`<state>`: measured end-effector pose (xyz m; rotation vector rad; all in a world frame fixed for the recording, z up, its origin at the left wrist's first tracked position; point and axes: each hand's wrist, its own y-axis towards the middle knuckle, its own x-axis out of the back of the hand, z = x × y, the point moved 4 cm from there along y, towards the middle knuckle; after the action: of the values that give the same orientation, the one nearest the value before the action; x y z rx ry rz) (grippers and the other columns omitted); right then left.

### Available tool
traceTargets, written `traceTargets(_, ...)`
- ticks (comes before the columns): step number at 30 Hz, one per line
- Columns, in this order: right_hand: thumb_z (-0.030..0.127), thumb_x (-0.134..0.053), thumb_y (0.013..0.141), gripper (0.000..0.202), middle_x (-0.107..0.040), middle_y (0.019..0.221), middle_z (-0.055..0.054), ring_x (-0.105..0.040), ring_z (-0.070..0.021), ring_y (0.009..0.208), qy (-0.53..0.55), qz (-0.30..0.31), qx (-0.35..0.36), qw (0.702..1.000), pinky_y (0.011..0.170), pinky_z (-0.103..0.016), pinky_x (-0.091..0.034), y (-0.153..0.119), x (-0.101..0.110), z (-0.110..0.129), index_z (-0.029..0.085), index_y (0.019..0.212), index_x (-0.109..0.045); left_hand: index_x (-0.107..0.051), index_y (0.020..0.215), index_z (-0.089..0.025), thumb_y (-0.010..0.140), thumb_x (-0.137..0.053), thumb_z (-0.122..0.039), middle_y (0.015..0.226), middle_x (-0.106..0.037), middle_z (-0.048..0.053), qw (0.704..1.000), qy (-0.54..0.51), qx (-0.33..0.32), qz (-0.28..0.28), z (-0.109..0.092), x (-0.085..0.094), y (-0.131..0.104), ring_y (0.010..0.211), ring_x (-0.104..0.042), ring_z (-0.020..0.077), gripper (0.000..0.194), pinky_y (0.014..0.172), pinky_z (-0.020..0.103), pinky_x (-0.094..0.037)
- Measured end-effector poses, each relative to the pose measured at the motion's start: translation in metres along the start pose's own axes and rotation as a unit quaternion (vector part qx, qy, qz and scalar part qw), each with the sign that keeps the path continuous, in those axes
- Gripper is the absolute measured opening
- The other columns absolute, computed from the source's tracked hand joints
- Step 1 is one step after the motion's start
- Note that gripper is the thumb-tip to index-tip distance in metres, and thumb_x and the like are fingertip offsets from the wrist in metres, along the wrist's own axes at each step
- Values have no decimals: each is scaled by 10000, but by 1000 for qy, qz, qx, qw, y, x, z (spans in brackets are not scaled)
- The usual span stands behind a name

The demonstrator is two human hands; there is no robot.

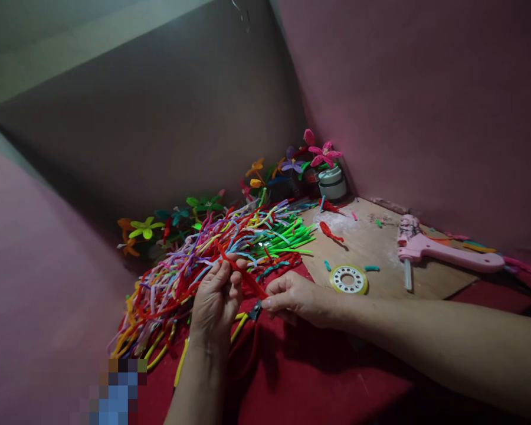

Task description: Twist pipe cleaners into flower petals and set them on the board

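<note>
A red pipe cleaner (253, 283) stretches between my two hands, over the red cloth. Its upper left part is pinched by my left hand (219, 289), palm turned up. The other end sits between the thumb and forefinger of my right hand (292, 298). Just below my hands lie yellow-handled pliers (240, 327) with a dark head, partly hidden by my left wrist. Behind my left hand spreads a large heap of many-coloured pipe cleaners (190, 254), with bright green ones (292, 236) at its right side.
On a wooden board (380, 283) are a pink glue gun (451, 254), a yellow tape roll (349, 280) and a finished red petal shape (331, 233). Pipe-cleaner flowers (324, 154) and a lidded jar (331, 184) stand behind. Pink walls rise at both sides.
</note>
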<state>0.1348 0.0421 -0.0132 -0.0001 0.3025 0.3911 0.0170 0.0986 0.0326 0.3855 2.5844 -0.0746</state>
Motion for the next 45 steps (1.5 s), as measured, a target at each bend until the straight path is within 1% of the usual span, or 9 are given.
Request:
traceTargets(5, 227, -587, 669, 182, -379, 342, 74, -292, -48, 308, -1, 6, -9, 1000, 341, -205, -187, -1, 0, 0, 138, 533, -506, -587, 773, -122, 728, -537, -12, 698, -652, 45, 1000, 18, 7, -17, -2, 5, 0, 496, -594, 63, 129, 340, 65, -415)
traceTargets(14, 206, -578, 668, 151, -381, 390, 77, -309, -40, 371, -172, -36, -23, 984, 390, -198, -205, -1, 2, 0, 134, 544, -530, -524, 704, -149, 617, -668, -142, 562, -633, 4, 990, 138, -21, -33, -8, -5, -5, 296, -394, 17, 168, 279, 96, -314)
traceTargets(19, 186, -568, 651, 151, -362, 424, 70, -317, -46, 432, -272, -40, 37, 961, 422, -199, -211, 0, 2, 2, 136, 517, -519, -531, 709, -162, 618, -680, -233, 478, -571, -36, 953, 276, -100, -78, -10, -9, -11, 299, -403, 45, 189, 280, 126, -290)
traceTargets(22, 209, -569, 659, 175, -354, 444, 66, -320, -49, 455, -291, -27, 52, 955, 435, -202, -211, 0, 0, 0, 135, 513, -505, -537, 697, -159, 621, -677, -233, 458, -527, -55, 941, 300, -116, -103, -9, -10, -13, 308, -380, 34, 176, 286, 118, -264)
traceTargets(28, 221, -561, 673, 157, -400, 450, 61, -343, -55, 446, -253, -31, 41, 966, 430, -200, -228, 2, 2, -2, 136, 544, -530, -545, 710, -138, 634, -665, -159, 560, -575, -26, 979, 153, -95, -98, -11, 1, -2, 367, -421, 28, 143, 334, 120, -336)
traceTargets(32, 246, -560, 683, 260, -353, 418, 73, -291, -39, 400, -189, -65, 44, 979, 404, -197, -196, 1, 6, 2, 151, 489, -416, -570, 807, -114, 689, -641, -191, 752, -626, 46, 991, 65, -69, -94, -11, 9, 4, 452, -499, 46, 158, 350, 135, -375)
traceTargets(38, 310, -586, 675, 310, -377, 377, 77, -298, -31, 334, -62, -84, 42, 994, 359, -189, -197, 1, 10, 7, 160, 481, -396, -607, 860, -104, 645, -704, -188, 610, -564, -2, 977, 142, 149, 56, 23, -5, -7, 445, -493, 35, 250, 416, 131, -392)
traceTargets(41, 318, -639, 636, 315, -411, 364, 67, -328, -38, 307, -30, -77, 32, 996, 336, -187, -219, 4, 12, 3, 151, 476, -425, -623, 823, -91, 639, -708, -193, 597, -573, 10, 965, 192, 150, 96, 32, -10, -11, 448, -498, 42, 227, 420, 138, -373)
traceTargets(45, 308, -626, 666, 219, -536, 465, 14, -451, -75, 351, 81, -20, -9, 996, 384, -210, -356, 6, 11, -1, 100, 626, -568, -589, 691, -88, 637, -710, -206, 494, -515, -21, 970, 204, 118, 63, 30, -9, -9, 413, -477, 41, 177, 397, 138, -354)
